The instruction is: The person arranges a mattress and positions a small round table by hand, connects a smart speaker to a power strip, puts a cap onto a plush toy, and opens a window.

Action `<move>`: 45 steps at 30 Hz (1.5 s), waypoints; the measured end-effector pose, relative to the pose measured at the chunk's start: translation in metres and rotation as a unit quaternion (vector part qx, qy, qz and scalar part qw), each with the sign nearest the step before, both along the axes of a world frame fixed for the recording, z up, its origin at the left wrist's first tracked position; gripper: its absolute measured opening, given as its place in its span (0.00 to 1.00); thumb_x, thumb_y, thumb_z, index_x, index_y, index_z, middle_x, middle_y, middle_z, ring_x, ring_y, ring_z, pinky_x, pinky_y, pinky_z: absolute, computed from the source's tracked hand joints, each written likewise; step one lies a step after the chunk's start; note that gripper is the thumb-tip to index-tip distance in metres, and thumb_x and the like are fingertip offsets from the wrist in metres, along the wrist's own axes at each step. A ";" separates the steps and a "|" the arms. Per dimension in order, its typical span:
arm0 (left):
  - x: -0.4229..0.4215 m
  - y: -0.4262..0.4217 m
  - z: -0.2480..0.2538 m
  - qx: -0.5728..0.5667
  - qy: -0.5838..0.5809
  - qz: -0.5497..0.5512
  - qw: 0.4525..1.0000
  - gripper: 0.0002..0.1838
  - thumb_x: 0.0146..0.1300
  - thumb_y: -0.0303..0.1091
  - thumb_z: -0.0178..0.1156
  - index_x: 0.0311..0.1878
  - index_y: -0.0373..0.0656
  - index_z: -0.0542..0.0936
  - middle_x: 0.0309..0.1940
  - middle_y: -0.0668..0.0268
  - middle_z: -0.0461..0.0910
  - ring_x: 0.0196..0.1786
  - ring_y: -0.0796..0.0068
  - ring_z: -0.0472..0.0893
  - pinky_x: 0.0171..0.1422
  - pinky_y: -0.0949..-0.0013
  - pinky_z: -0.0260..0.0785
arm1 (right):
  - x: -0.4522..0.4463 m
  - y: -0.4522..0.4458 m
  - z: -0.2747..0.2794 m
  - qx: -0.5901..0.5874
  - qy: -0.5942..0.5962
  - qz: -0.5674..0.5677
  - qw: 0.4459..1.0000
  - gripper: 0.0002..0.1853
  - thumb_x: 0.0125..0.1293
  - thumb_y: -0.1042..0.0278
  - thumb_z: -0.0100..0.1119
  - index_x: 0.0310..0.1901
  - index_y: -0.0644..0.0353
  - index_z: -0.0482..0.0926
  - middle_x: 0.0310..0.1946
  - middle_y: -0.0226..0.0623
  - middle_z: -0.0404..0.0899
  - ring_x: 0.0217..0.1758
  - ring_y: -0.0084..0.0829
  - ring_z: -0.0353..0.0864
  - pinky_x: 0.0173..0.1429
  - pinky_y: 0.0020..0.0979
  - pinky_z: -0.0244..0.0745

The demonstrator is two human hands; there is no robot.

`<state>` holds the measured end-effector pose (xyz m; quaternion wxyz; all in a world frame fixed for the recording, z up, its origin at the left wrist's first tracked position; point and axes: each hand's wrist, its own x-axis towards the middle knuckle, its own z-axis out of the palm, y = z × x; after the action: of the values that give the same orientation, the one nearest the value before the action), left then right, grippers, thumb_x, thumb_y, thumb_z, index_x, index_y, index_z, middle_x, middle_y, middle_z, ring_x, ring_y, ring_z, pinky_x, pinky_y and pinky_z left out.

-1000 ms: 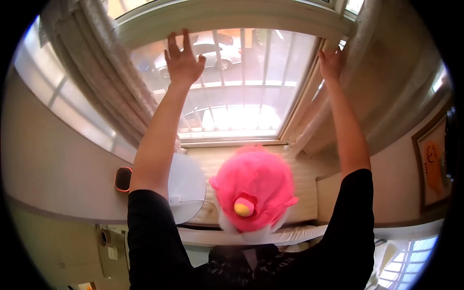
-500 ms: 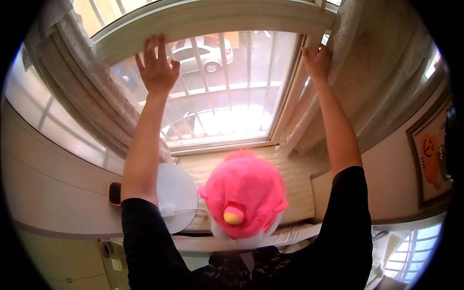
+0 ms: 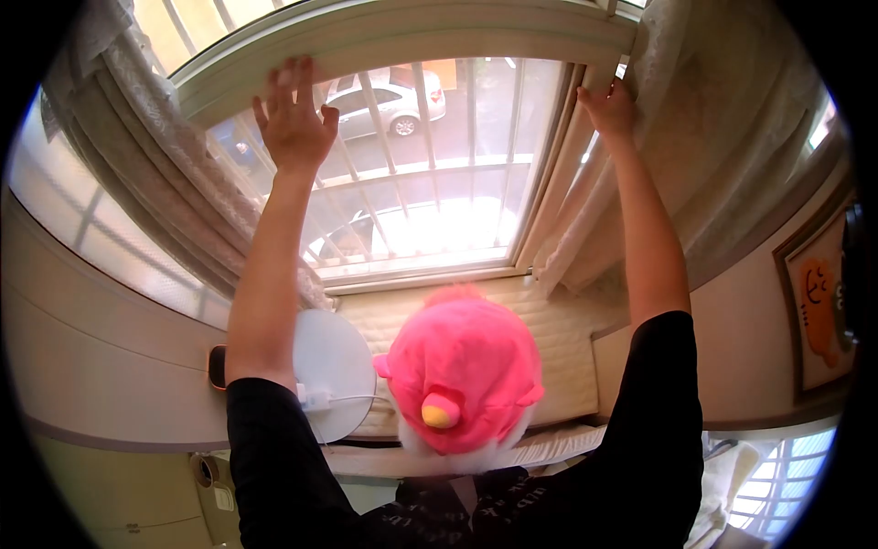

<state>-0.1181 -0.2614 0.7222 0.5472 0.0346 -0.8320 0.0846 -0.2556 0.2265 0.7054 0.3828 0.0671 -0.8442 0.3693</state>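
Fingers spread, my left hand reaches up to the pale window frame, its fingertips over the lower edge of the horizontal bar. My right hand is at the upper right side of the window frame, beside the right curtain. Its thumb and fingers are curled around the upright edge of the frame. Through the window glass I see white bars and a silver car. A pink plush with a yellow-tipped beak is below, between my arms.
The left curtain hangs by the window. A round white table bears a white plug and cable. A small black device lies left of my forearm. A cream padded surface extends below the window. A framed picture is at right.
The view has shifted, so the window and plush sit further left. My left hand has moved left and up along the frame. My right hand remains at the frame's right side.
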 end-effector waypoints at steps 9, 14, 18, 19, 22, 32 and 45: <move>0.005 -0.008 0.012 -0.022 0.000 -0.008 1.000 0.39 0.60 0.42 0.63 0.78 0.63 0.68 0.74 0.69 0.70 0.78 0.64 0.68 0.82 0.40 0.52 | -0.012 0.012 -0.015 -0.081 -0.032 0.069 0.994 0.35 0.59 0.43 0.75 0.59 0.63 0.79 0.51 0.44 0.87 0.53 0.40 0.86 0.57 0.41 0.80; 0.000 -0.004 0.018 -0.024 0.013 -0.024 0.999 0.34 0.57 0.42 0.64 0.71 0.59 0.77 0.68 0.65 0.75 0.73 0.65 0.72 0.80 0.38 0.53 | -0.036 0.044 -0.090 -0.417 -0.185 0.215 0.864 0.48 0.69 0.31 0.59 0.78 0.59 0.61 0.72 0.39 0.70 0.71 0.36 0.70 0.72 0.44 0.67; 0.000 0.015 0.028 -0.022 -0.014 0.053 0.998 0.32 0.62 0.45 0.63 0.72 0.60 0.75 0.73 0.66 0.71 0.75 0.59 0.70 0.79 0.35 0.53 | -0.047 0.054 -0.162 -0.365 -0.279 0.153 0.875 0.40 0.76 0.30 0.44 0.70 0.61 0.72 0.64 0.40 0.77 0.69 0.32 0.72 0.64 0.43 0.74; -0.002 0.021 0.027 -0.018 -0.023 0.084 0.996 0.32 0.64 0.47 0.62 0.73 0.60 0.74 0.76 0.67 0.69 0.77 0.58 0.69 0.79 0.35 0.53 | -0.039 0.052 -0.168 -0.366 -0.301 0.150 0.867 0.36 0.78 0.36 0.44 0.70 0.60 0.72 0.65 0.39 0.76 0.69 0.33 0.72 0.64 0.43 0.74; -0.017 0.059 0.030 -0.106 0.063 -0.073 0.990 0.34 0.66 0.51 0.64 0.75 0.60 0.73 0.77 0.63 0.66 0.78 0.56 0.67 0.79 0.32 0.52 | -0.023 0.049 -0.186 -0.338 -0.344 0.171 0.859 0.24 0.81 0.51 0.45 0.67 0.58 0.73 0.63 0.36 0.78 0.65 0.35 0.76 0.61 0.41 0.77; -0.075 0.110 -0.003 -0.096 0.088 -0.075 0.989 0.33 0.69 0.45 0.65 0.78 0.69 0.71 0.84 0.60 0.57 0.86 0.49 0.52 0.85 0.30 0.36 | -0.049 0.063 -0.237 0.097 -0.164 0.071 0.979 0.11 0.66 0.63 0.64 0.46 0.58 0.85 0.37 0.45 0.89 0.40 0.47 0.89 0.43 0.42 0.82; -0.088 0.090 0.000 -0.196 0.131 -0.031 0.971 0.26 0.76 0.44 0.59 0.76 0.60 0.74 0.81 0.61 0.64 0.84 0.53 0.59 0.86 0.38 0.39 | -0.059 0.166 -0.233 0.208 -0.068 -0.070 0.973 0.06 0.68 0.63 0.59 0.39 0.54 0.82 0.35 0.49 0.86 0.40 0.56 0.86 0.41 0.52 0.79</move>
<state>-0.2058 -0.1710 0.7220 0.6498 -0.0880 -0.7211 0.2239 -0.3143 0.3928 0.4723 0.3268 0.0607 -0.9292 0.1614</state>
